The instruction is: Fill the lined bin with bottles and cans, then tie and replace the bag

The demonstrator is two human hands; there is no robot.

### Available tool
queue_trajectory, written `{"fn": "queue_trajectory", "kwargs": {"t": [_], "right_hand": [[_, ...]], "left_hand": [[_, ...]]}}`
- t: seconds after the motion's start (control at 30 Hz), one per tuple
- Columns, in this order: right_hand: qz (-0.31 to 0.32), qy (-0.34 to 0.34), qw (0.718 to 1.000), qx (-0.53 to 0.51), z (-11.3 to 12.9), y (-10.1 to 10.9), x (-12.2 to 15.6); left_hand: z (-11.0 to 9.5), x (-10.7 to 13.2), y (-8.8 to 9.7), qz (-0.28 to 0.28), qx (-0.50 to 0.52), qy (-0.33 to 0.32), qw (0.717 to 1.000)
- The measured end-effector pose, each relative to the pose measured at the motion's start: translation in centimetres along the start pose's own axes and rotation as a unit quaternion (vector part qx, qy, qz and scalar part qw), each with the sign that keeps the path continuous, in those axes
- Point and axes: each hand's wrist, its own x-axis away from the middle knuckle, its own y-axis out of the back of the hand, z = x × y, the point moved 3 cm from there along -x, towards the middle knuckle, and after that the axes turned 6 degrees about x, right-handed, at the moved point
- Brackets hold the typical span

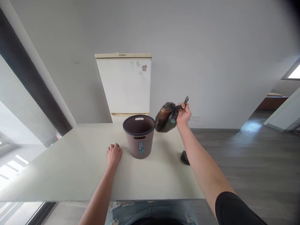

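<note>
My right hand (183, 115) is raised above the table and grips the knotted neck of a full dark plastic bag (166, 117), which hangs just right of a brown plastic bin (139, 137). The bin stands upright and open on the pale table (70, 165), with a blue label on its front. My left hand (114, 154) rests on the tabletop a little left of the bin, fingers curled under with nothing visible in them.
A small dark crumpled item (185, 157) lies on the table near its right edge, beside my right forearm. An old white fridge (125, 87) stands against the wall behind the table. Grey wooden floor (246, 156) stretches to the right.
</note>
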Motion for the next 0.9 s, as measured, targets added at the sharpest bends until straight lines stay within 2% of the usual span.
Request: {"fn": "queue_trajectory", "kwargs": {"t": [0.2, 0.3, 0.5, 0.63, 0.77, 0.9], "right_hand": [[0.065, 0.005, 0.995, -0.077, -0.9, -1.3, -0.1], [0.019, 0.003, 0.997, -0.073, -1.8, -0.4, -0.4], [-0.068, -0.010, 0.997, -0.037, -4.3, 3.1, 0.0], [-0.127, -0.001, 0.992, -0.014, -4.9, 6.1, 0.1], [-0.177, 0.001, 0.984, 0.026, -4.4, 9.4, -0.3], [-0.213, -0.020, 0.973, 0.089, -2.9, 13.0, -1.0]], "left_hand": [[0.2, 0.0, -0.2, 0.003, 0.007, 0.001, 1.000], [0.3, -0.1, -0.2, 0.005, 0.009, 0.001, 1.000], [0.4, -0.1, -0.1, 0.005, 0.016, 0.001, 1.000], [0.4, -0.1, -0.1, 0.006, 0.017, 0.002, 1.000], [0.4, -0.1, -0.1, 0.006, 0.019, 0.000, 1.000], [0.4, 0.0, -0.1, 0.007, 0.020, 0.001, 1.000]]}}
